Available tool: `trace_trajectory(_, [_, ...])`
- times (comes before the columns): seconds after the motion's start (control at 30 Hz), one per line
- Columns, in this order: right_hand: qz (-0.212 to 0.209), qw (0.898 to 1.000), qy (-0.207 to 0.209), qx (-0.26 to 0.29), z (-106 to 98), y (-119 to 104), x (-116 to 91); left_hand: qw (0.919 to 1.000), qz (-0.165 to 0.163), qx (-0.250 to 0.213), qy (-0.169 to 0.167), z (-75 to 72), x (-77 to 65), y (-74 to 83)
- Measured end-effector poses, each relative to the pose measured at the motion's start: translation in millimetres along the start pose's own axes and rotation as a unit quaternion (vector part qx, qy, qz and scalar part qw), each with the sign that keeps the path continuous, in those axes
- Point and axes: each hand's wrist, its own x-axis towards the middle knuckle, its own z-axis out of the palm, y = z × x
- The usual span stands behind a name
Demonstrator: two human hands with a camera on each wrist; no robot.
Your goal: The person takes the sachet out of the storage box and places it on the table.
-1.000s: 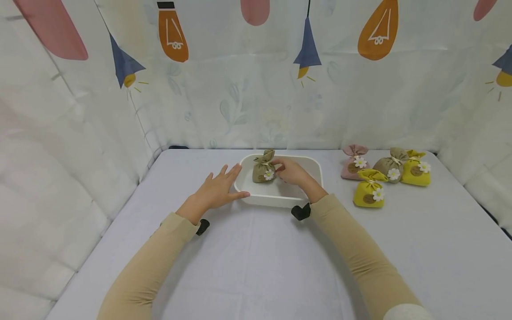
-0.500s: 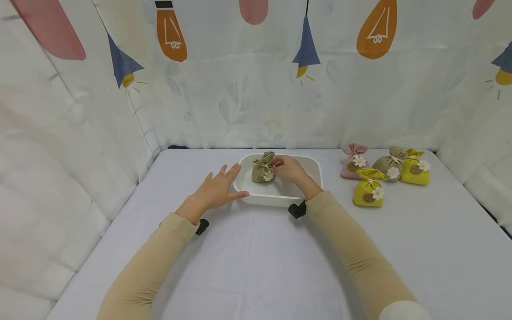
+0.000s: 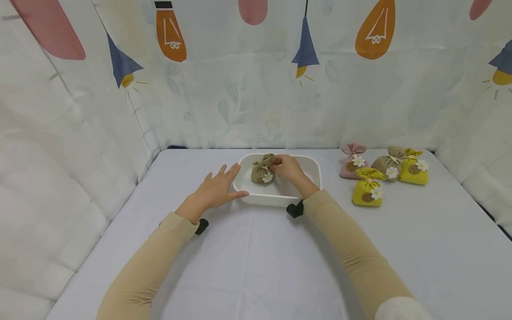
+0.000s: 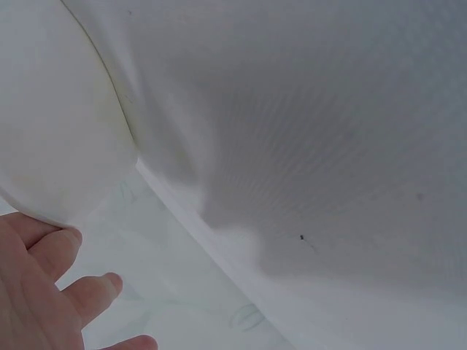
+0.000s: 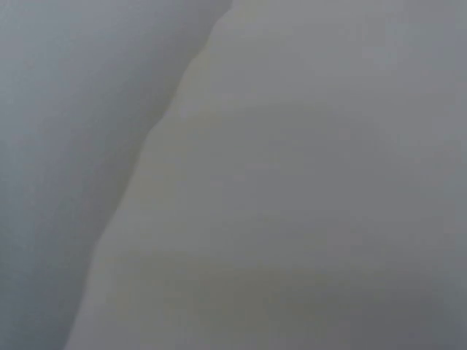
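Observation:
An olive-brown cloth pouch point(image 3: 260, 174) with a gathered neck and a white flower leans slightly left inside a white plastic tub point(image 3: 272, 201). My right hand point(image 3: 290, 170) reaches over the tub's front rim, and its curled thumb and fingers pinch the right side of the pouch's neck. Spread fingers of my left hand point(image 3: 217, 190) touch the tub's left rim. In the left wrist view, that hand point(image 4: 36, 284) lies against the tub's edge point(image 4: 62, 124). The right wrist view holds only blurred pale surfaces, with neither hand nor pouch visible.
To the right of the tub stand a pink pouch point(image 3: 351, 168), a grey-brown pouch point(image 3: 387, 166), a yellow pouch point(image 3: 412, 172) and a nearer yellow pouch point(image 3: 366, 195). White cloth covers the table point(image 3: 248, 258). A printed curtain point(image 3: 256, 89) hangs behind it.
The pouch in the tub has tipped and its top has sunk a little. My right hand has shifted slightly left, its fingers closing at the neck. The left hand stays put.

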Motion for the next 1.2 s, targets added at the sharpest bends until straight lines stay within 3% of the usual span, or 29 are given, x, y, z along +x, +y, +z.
trace_trajectory(0.57, [0.05, 0.992, -0.019, 0.11, -2.7, -0.6, -5.2, 1.0, -0.003, -0.004, -0.003, -0.1, 0.6, -0.4])
trace_trajectory(0.97, [0.057, 0.988, -0.054, 0.131, -11.6, -3.5, -8.3, 1.0, -0.001, 0.001, -0.004, -0.1, 0.5, -1.0])
trace_trajectory(1.2, [0.04, 0.989, -0.052, 0.131, -23.0, -4.8, -17.5, 1.0, 0.002, 0.003, -0.001, -0.6, -0.5, -1.2])
